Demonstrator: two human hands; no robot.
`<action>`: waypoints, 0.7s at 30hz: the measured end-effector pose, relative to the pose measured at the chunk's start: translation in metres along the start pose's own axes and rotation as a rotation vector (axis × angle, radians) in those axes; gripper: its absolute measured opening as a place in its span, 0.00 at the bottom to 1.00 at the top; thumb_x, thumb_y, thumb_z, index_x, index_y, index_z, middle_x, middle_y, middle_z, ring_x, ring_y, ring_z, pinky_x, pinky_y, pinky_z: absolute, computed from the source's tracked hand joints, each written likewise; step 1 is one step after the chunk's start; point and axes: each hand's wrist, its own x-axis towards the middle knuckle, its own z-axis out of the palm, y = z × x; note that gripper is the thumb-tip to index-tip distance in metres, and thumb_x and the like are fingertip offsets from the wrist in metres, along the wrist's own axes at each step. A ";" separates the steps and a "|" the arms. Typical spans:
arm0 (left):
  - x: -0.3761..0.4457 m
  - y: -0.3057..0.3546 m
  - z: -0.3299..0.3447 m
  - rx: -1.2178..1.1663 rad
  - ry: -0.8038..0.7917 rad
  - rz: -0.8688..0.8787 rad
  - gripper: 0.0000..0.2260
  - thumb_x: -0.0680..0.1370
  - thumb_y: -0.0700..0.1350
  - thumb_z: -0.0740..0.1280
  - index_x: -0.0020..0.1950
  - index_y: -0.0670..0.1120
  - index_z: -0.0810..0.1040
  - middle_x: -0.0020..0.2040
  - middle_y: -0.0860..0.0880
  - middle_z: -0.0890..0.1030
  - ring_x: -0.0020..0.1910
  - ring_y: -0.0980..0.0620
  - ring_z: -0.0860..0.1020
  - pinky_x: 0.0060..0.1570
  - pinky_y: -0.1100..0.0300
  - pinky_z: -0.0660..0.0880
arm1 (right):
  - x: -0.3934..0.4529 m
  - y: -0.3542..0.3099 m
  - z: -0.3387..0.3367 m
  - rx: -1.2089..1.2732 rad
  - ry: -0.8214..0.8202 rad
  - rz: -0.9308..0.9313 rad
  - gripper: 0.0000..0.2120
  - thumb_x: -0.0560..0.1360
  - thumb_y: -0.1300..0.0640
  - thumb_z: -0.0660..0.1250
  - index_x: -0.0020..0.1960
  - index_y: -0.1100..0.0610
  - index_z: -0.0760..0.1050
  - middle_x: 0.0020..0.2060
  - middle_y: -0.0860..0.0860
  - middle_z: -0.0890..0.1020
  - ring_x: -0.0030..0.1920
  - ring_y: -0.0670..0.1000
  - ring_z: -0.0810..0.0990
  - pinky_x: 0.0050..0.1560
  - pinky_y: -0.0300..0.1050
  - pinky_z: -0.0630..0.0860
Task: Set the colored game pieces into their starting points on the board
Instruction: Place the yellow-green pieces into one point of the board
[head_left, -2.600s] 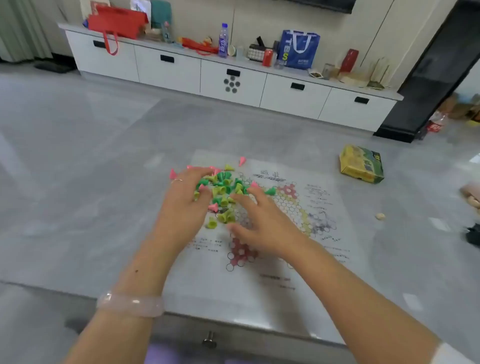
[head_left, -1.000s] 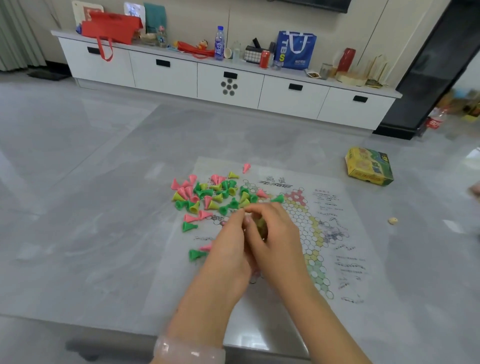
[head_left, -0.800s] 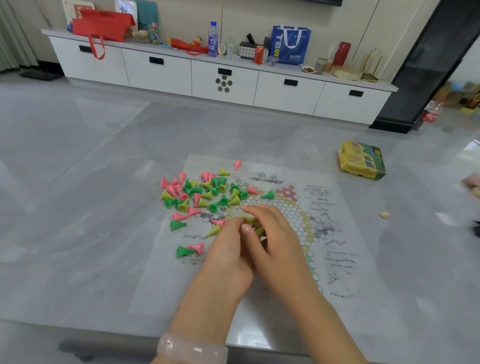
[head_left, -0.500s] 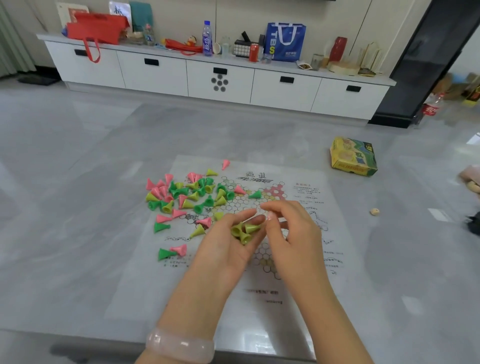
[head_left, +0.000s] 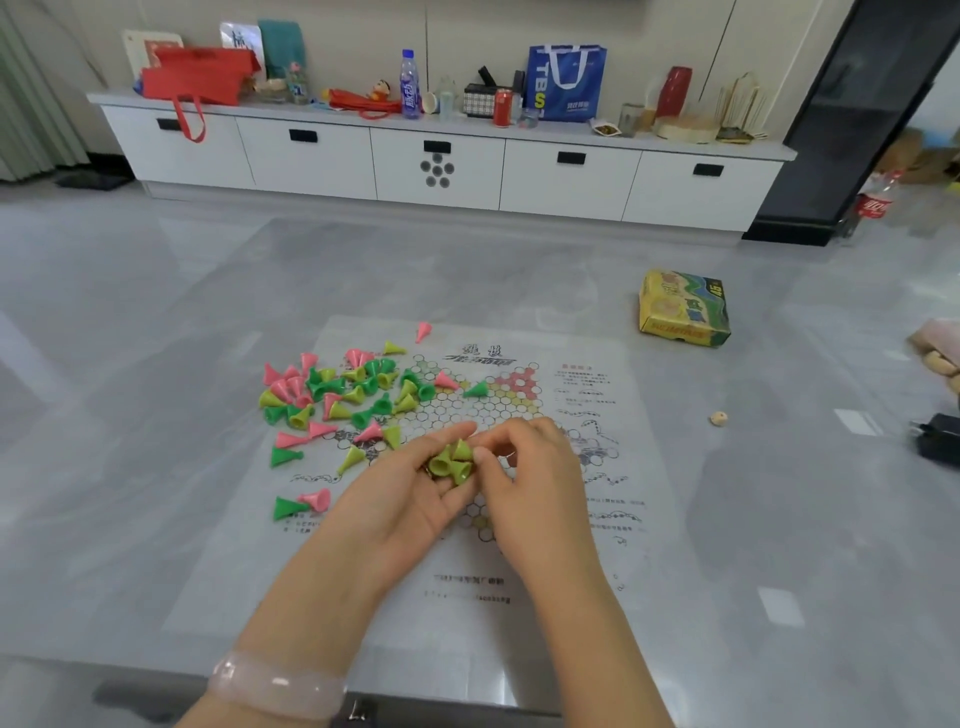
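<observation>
A paper game board with a hexagon star grid lies flat on the grey table. A loose heap of pink, green and yellow-green cone pieces covers its left part. My left hand is cupped palm up over the middle of the board and holds a few yellow-green cones. My right hand is right beside it, its thumb and fingertips pinching at those cones. A green cone and a pink cone lie apart at the board's near left.
A yellow game box sits on the table at the far right, with a small beige bead nearer. A dark object lies at the right edge. The table's front edge runs near my wrists.
My hands left the heap and came together over the board's middle. The left hand turned palm up with yellow-green cones in it, and my right fingers moved onto them.
</observation>
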 end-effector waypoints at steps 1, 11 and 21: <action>-0.001 0.000 0.001 -0.006 0.003 0.003 0.11 0.78 0.35 0.57 0.54 0.33 0.75 0.41 0.39 0.84 0.38 0.49 0.84 0.37 0.61 0.81 | 0.000 0.000 0.000 0.006 -0.010 0.009 0.03 0.74 0.58 0.64 0.44 0.56 0.76 0.46 0.49 0.73 0.51 0.47 0.72 0.44 0.38 0.65; 0.001 -0.006 0.006 0.194 0.071 0.117 0.08 0.77 0.36 0.61 0.51 0.38 0.78 0.45 0.42 0.84 0.46 0.52 0.83 0.44 0.63 0.80 | -0.001 0.005 -0.002 0.089 -0.020 -0.009 0.02 0.74 0.59 0.65 0.45 0.54 0.76 0.46 0.47 0.73 0.46 0.42 0.71 0.41 0.27 0.65; 0.013 -0.016 0.016 0.392 0.149 0.151 0.12 0.80 0.41 0.57 0.46 0.39 0.78 0.43 0.40 0.84 0.40 0.52 0.84 0.35 0.67 0.79 | -0.001 0.021 -0.007 0.121 0.002 -0.005 0.02 0.73 0.57 0.67 0.45 0.52 0.77 0.45 0.46 0.75 0.42 0.38 0.72 0.40 0.27 0.67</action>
